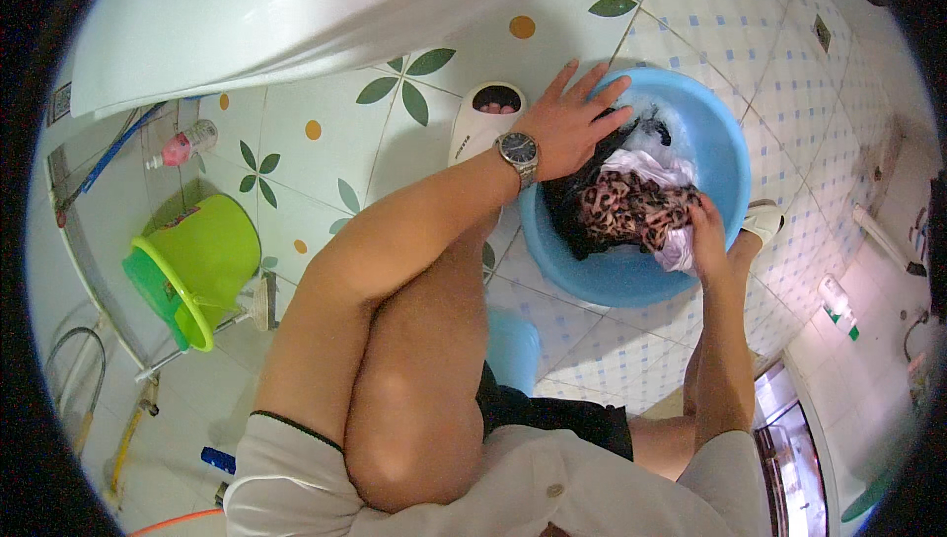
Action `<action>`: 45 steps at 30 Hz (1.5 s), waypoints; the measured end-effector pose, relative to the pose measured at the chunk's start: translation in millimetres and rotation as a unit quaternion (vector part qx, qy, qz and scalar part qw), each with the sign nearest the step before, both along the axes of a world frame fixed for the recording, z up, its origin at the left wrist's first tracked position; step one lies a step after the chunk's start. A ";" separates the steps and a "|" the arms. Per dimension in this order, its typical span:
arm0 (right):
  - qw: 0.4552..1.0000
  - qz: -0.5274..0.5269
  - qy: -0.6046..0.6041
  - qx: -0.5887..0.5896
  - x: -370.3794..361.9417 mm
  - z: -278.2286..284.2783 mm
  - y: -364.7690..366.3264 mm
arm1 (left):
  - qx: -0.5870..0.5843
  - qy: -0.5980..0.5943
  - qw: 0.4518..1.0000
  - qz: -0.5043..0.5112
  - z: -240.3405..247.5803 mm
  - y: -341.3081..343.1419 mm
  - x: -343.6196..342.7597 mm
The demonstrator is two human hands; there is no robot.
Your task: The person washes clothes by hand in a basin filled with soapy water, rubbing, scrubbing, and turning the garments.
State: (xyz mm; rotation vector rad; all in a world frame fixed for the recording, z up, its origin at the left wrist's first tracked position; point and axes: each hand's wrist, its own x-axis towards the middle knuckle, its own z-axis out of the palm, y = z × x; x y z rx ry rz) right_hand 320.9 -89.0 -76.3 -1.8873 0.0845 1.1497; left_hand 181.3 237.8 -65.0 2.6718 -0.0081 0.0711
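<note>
Leopard-print cloth (631, 210), bunched and wet-looking, in the middle of a round blue basin (735, 133), up against white cloth (646, 164) and black cloth (564, 207). Pale suds in the water toward the far side. Apparently partway through: wetting done, to judge by the water and suds; lifting out not yet done, with every visible piece of cloth inside the basin and none plainly wrung. Number of separate garments impossible to tell.

At the right edge of the leopard-print cloth, right hand (708, 241) with fingers apparently clamped on a fold; thumb's exact place hard to make out. Left hand (572, 138) across the basin's far-left rim, fingers spread apart, just beyond the leopard-print cloth and partly over the black cloth; contact with the latter uncertain. Watch (518, 149) on the left wrist.

Farther out, white shoe (483, 128) beside the basin, blue stool (515, 350) nearer the body, green bucket (222, 251) well off to the left on the tiled floor (326, 182).
</note>
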 end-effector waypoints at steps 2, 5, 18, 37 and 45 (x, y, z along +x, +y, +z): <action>0.947 0.192 -0.238 -0.098 -11.2 4.2 -23.7 | 0.004 -0.004 1.000 -0.005 1.1 2.0 -0.5; 0.888 0.258 -0.368 -0.098 -52.3 1.4 11.4 | 0.027 0.016 0.999 -0.006 0.8 4.9 -4.8; 0.777 0.387 -0.431 -0.246 13.1 -85.9 102.9 | 0.005 0.010 1.000 -0.010 2.6 -0.2 3.5; 0.754 0.408 -0.487 -0.169 -67.0 -26.1 77.8 | 0.015 0.012 1.000 -0.003 -2.1 0.9 -3.4; 0.777 0.405 -0.430 -0.216 5.6 -64.5 119.5 | 0.014 0.014 1.000 -0.011 5.4 4.3 5.8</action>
